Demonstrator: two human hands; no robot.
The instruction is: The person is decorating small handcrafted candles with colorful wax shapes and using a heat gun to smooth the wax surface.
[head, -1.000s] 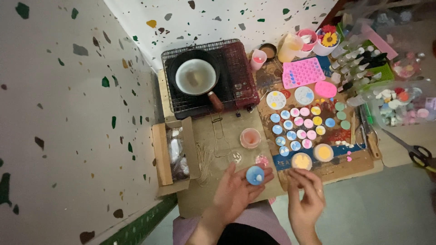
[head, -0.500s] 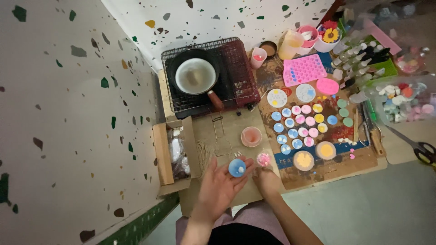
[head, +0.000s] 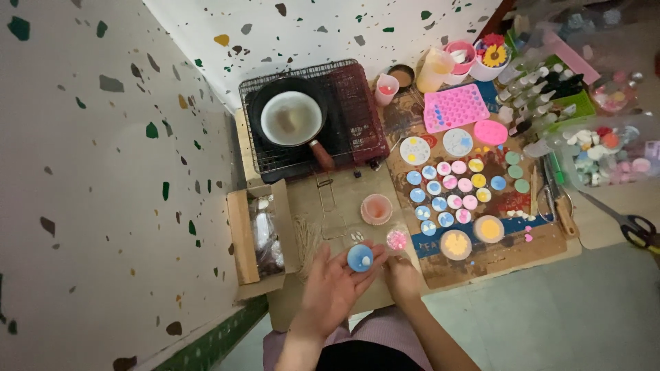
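Cardboard below; blue disc (head: 359, 257) on left hand (head: 335, 285).

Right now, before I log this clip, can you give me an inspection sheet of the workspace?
Surface: brown cardboard sheet laid on a pale floor.
Job's things: small round blue candle resting on the left hand; pink bead dish by the right hand.
Clutter: rows of small pastel candles, pink cup, pink silicone mould, scissors, open cardboard box.
Grippers: left hand open, palm up; right hand's fingers hidden.
Cables: nothing seen.
Surroundings: pan on a wire rack, speckled terrazzo walls.
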